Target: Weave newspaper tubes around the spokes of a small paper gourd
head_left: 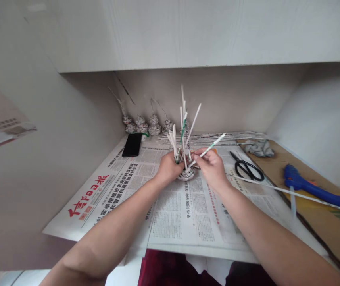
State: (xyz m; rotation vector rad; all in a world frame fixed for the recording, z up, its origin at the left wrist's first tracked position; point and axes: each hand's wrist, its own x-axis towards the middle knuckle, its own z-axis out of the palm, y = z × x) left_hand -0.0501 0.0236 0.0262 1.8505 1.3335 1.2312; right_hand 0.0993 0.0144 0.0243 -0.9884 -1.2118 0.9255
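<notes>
A small round piece woven from rolled newspaper (187, 174) sits mid-table, with several paper sticks (190, 133) rising from its rim. Some sticks are partly green. My left hand (170, 167) is closed around the left side of this woven piece; its fingertips are partly hidden behind the sticks. On the other side, my right hand (213, 167) pinches a white rolled paper stick (216, 142) that slants up to the right, its lower end by the woven rim. Both hands rest just above the newspaper (170, 214).
Several woven gourd shapes (154, 125) stand along the back wall, near a black phone (132, 144). Long paper sticks (235, 137) lie behind my hands. To the right are black scissors (248, 170), a grey cloth (260, 147) and a blue glue gun (312, 186) on cardboard (321, 228). A cabinet overhangs.
</notes>
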